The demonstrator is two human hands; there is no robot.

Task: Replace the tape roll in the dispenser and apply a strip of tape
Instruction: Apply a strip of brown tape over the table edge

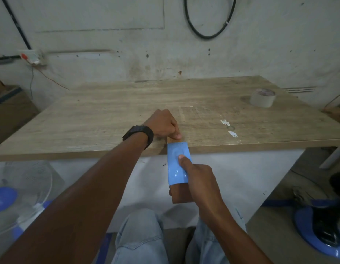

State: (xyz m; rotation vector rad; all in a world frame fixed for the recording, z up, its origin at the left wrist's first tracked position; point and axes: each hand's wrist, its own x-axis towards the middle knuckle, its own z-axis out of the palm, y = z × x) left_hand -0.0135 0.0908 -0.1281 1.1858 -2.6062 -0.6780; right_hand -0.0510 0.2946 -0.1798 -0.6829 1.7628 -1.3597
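My right hand grips a blue tape dispenser just in front of the table's front edge, with the thumb pressed on its flat blue face. Brown tape shows below the blue part. A short brown strip comes out past the dispenser's toothed top edge. My left hand, with a black watch on the wrist, pinches the end of that strip against the wooden table near its front edge. A pale tape roll lies flat at the table's far right.
White paint marks spot the tabletop right of my hands. A white fan with a blue hub stands on the floor at the left. A blue base with a black part sits at the lower right. My knees are under the table edge.
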